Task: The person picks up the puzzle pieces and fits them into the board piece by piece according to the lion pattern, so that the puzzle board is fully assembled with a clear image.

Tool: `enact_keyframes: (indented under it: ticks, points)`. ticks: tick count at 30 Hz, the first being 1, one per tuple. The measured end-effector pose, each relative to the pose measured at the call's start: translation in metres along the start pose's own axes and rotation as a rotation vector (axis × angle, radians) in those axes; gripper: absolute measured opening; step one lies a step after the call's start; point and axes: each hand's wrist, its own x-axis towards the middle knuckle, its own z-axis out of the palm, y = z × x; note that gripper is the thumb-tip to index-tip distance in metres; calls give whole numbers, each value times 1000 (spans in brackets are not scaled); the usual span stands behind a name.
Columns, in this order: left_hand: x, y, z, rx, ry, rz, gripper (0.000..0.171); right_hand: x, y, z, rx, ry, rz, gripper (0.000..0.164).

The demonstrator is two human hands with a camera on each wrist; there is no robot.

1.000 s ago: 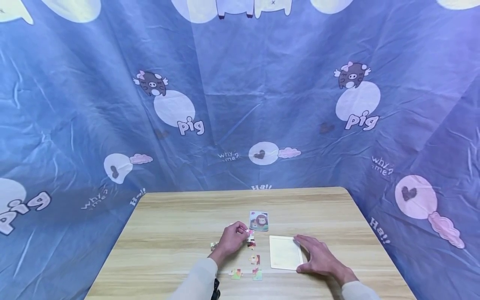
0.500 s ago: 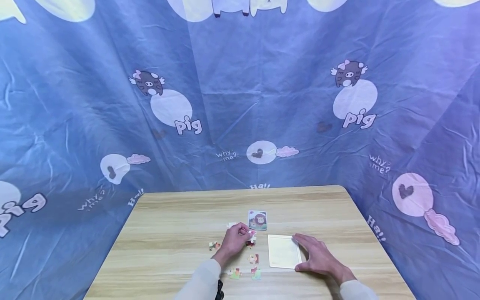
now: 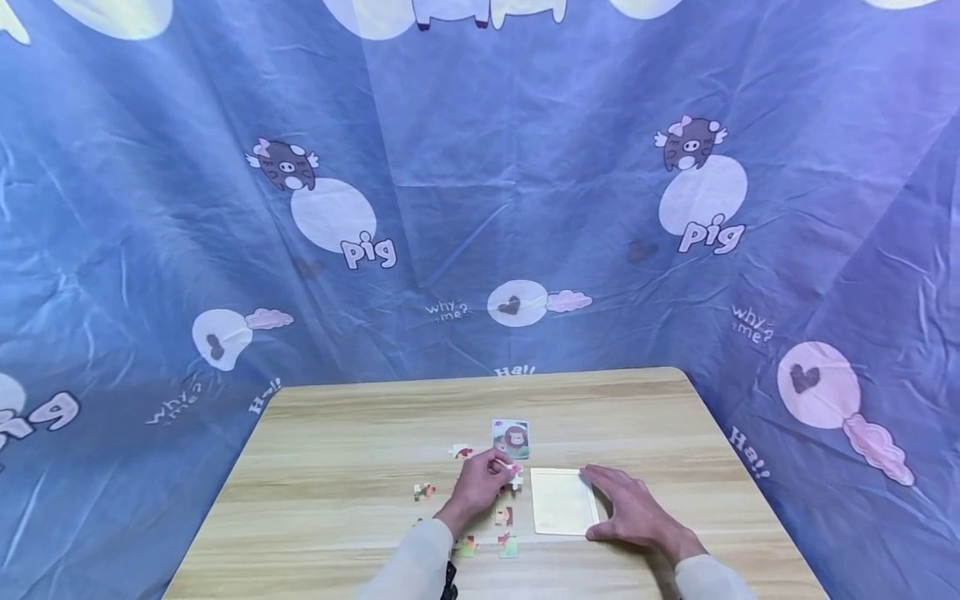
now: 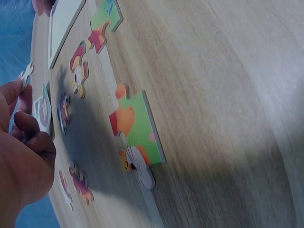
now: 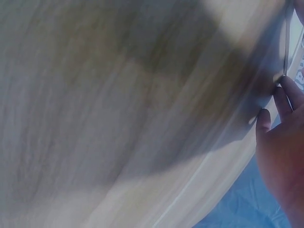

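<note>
My left hand (image 3: 478, 485) pinches a small jigsaw piece (image 3: 516, 478) between thumb and fingertips, lifted above the table as the left wrist view shows. Just right of that piece lies a flat cream puzzle tray (image 3: 562, 503) with a raised rim. My right hand (image 3: 637, 512) spans the tray's right side, thumb by the near corner and fingertips by the far corner. Loose pieces lie near the left hand, among them a lion-face piece (image 3: 504, 516), a green-cornered piece (image 3: 508, 546) and a green-and-orange piece (image 4: 135, 128).
A lion picture card (image 3: 512, 438) lies behind the left hand. More jigsaw pieces lie to the left, including a colourful piece (image 3: 424, 492) and a white-and-red piece (image 3: 461, 452). A blue patterned cloth (image 3: 450, 208) hangs beyond the wooden table (image 3: 337, 433).
My left hand has moved right with the pinched piece, closer to the tray, uncovering pieces on its left. The right hand stays at the tray's edge. The head view has shifted slightly.
</note>
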Motion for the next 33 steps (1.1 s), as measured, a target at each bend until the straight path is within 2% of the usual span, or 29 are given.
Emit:
enact_keyframes:
  ticks: [7,13,18,33]
  points:
    - [2,-2,4,54,20,13,10,0,-2,-1,-9,16,-6,101]
    - [3,-1,8,107,9,12,8,2,-4,-3,-18,-19,20,103]
    - [5,-4,13,91,2,46,10,3,-4,0,-21,-32,39,105]
    - [13,-6,19,126,-7,54,10,10,-10,3,-38,-15,34,98]
